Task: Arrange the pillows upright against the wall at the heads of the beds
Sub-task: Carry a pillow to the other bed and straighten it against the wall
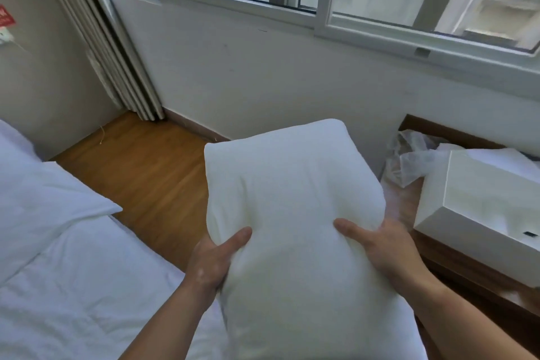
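I hold a plump white pillow (292, 193) lengthwise in front of me, above the gap between the bed and the nightstand. My left hand (213, 260) grips its left side, thumb on top. My right hand (377, 242) grips its right side, thumb pressed into the fabric. The bed (73, 286) with white sheets lies at the lower left. Another white pillow (38, 199) rests on the bed near the left wall, its corner pointing right.
A wooden nightstand (455, 266) at the right carries a white box (479, 207) and crumpled clear plastic (409, 155). Wood floor (152, 172) shows between bed and window wall (263, 76). A curtain (117, 67) hangs in the corner.
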